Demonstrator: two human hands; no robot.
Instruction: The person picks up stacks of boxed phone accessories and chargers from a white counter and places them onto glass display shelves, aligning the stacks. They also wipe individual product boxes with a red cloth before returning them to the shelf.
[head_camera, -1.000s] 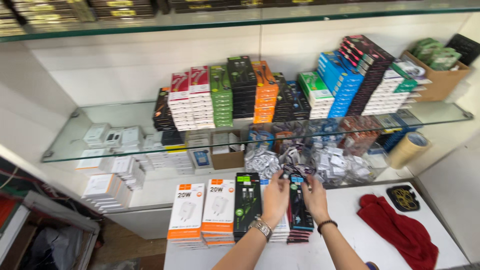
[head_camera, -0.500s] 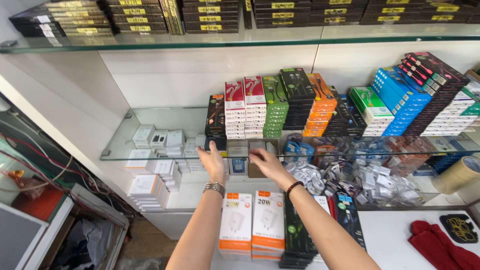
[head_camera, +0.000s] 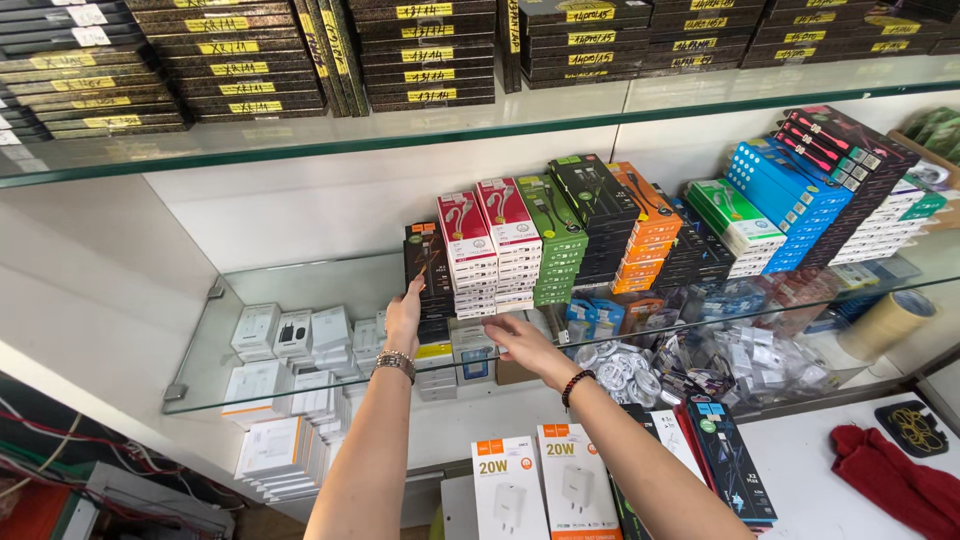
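Observation:
My left hand (head_camera: 404, 318) reaches up to the glass shelf (head_camera: 300, 375), its fingertips touching the low black stack of boxes (head_camera: 428, 268) at the left end of the row. My right hand (head_camera: 520, 342) stretches out flat just below and in front of the red-and-white stack of cable boxes (head_camera: 490, 250), fingers apart, holding nothing. A metal watch sits on my left wrist and a bead bracelet on my right. Green boxes (head_camera: 552, 235), black boxes (head_camera: 597, 215) and orange boxes (head_camera: 645, 225) stand further right.
Small white boxes (head_camera: 295, 335) lie at the shelf's left. Bagged cables (head_camera: 690, 365) fill the lower shelf. White charger boxes (head_camera: 540, 485) and a red cloth (head_camera: 895, 480) are on the counter. A tape roll (head_camera: 888, 322) is at right. Dark boxes line the top shelf (head_camera: 400, 125).
Both hands rose from the packages on the counter to the glass shelf. The view tilted up and left, and my left hand now touches the black stack.

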